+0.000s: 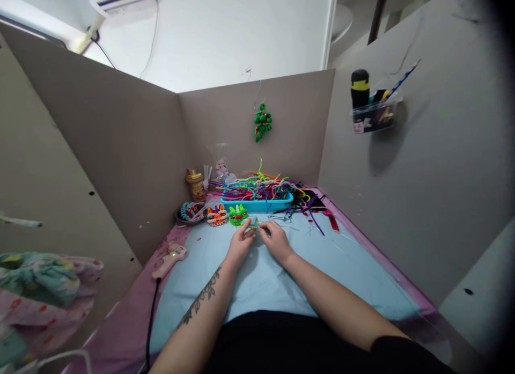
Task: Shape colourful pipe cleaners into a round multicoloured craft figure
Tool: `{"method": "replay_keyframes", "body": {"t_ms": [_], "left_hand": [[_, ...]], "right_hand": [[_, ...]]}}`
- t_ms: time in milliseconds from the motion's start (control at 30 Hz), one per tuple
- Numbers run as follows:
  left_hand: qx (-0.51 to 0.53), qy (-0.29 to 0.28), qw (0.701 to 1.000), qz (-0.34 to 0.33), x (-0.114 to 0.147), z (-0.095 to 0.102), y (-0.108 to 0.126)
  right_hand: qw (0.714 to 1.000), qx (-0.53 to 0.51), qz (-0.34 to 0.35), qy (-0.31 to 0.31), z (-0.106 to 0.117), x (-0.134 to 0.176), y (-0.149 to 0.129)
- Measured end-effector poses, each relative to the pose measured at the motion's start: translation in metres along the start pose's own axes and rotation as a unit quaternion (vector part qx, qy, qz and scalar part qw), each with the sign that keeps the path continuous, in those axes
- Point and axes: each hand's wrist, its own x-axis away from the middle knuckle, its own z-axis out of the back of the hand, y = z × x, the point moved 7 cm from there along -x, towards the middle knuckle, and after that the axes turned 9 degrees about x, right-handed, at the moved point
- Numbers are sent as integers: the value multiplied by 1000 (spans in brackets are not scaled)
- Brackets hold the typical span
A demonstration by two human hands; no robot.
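Between my fingertips is a small blue-and-yellow pipe-cleaner piece [254, 222]; its exact shape is too small to make out. My left hand [241, 241] grips it from the left, thumb and fingers pinched. From the other side my right hand [276, 240] pinches at its edge, fingers curled together. Just beyond my left hand sits a green pipe-cleaner animal head [238, 215], with an orange-and-white one [218, 215] to its left. Scissors or a similar metal tool [278, 218] lies behind my right hand.
A blue tray [257, 205] heaped with colourful pipe cleaners stands at the back. Left of it are a dark bowl [191, 220] and a jar [196, 186]. A pink corded hot glue gun [169, 261] lies at the left. Grey partitions [257, 154] enclose the table.
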Motion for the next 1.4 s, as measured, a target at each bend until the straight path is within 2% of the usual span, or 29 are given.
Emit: {"method": "replay_keyframes", "body": {"t_ms": [300, 633, 867, 1400], "left_hand": [[19, -40, 999, 23, -2, 0, -15], [-19, -86, 996, 1, -5, -4, -24], [-40, -92, 995, -12, -6, -2, -28], [-86, -108, 990, -29, -4, -4, -28]], "right_hand": [[1000, 31, -4, 1, -2, -1, 4], [993, 118, 27, 14, 3, -1, -5], [985, 169, 26, 4, 2, 0, -10], [990, 139, -11, 0, 1, -1, -4]]}}
